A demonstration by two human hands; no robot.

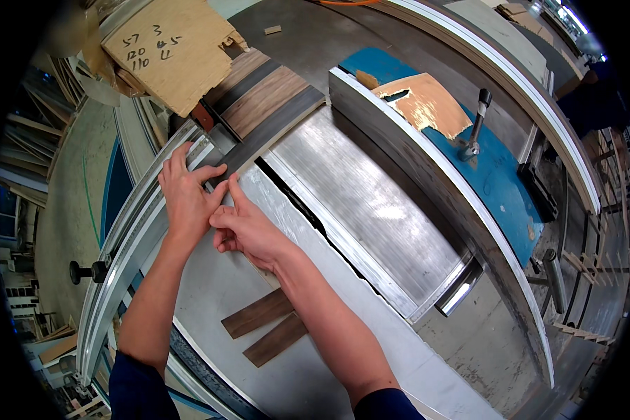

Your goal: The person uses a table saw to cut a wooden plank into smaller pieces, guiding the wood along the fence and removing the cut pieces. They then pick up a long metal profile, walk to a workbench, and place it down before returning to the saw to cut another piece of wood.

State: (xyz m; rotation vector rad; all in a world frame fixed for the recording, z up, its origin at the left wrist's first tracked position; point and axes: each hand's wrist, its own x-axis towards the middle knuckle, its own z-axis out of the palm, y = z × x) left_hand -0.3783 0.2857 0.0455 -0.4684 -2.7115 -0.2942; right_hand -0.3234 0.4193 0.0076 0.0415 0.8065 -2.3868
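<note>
My left hand (184, 194) lies at the near left end of a dark wood-grain board (248, 150). Its fingers are spread, some over the metal rail, with the index finger touching the board's end. Close beside it, my right hand (248, 231) reaches its index finger to the board's near edge, while its lower fingers curl loosely. Beyond my hands, more brown and dark striped boards (259, 101) lie side by side. Two short brown wood strips (259, 313) rest on the grey table near my right forearm, which covers their right ends.
A long dark slot (294, 196) runs through the saw table, beside a bare metal plate (371, 203). Right of it stands a tall curved-looking fence (441, 161) with a lever (477, 122). Cardboard (168, 49) with handwriting lies at upper left. A black knob (87, 271) juts from the left rail.
</note>
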